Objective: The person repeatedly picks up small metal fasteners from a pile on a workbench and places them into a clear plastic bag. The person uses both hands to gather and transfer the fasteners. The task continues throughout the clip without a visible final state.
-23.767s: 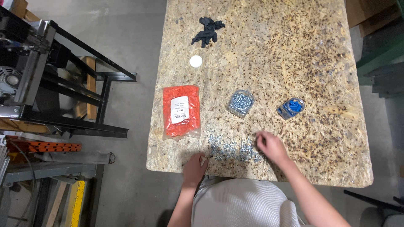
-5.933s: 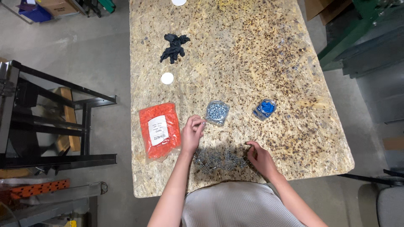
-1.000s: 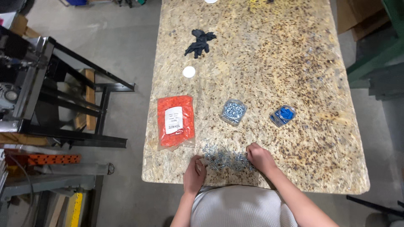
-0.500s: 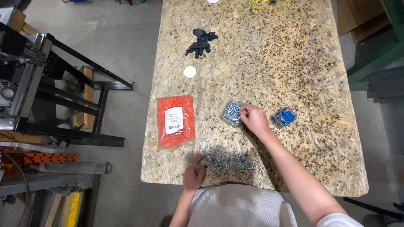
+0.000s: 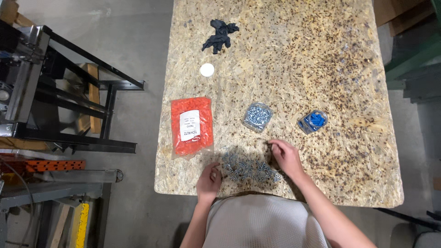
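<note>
The right hand (image 5: 285, 157) is back from the jar (image 5: 256, 116) (screw-filled) to the loose screws (image 5: 248, 168).

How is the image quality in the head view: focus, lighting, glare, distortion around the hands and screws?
Head view: sharp and evenly lit, no glare. The left hand and right hand cast soft shadows at the screw pile. Individual screws are too small to resolve. Table edges bow slightly from wide-angle distortion.

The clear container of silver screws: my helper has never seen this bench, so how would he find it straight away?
On the speckled chipboard table, look just beyond the loose pile of silver screws by the person's right hand. The small clear plastic container of silver screws sits between an orange packet and a similar clear container of blue pieces; only its contents are silver.
</note>
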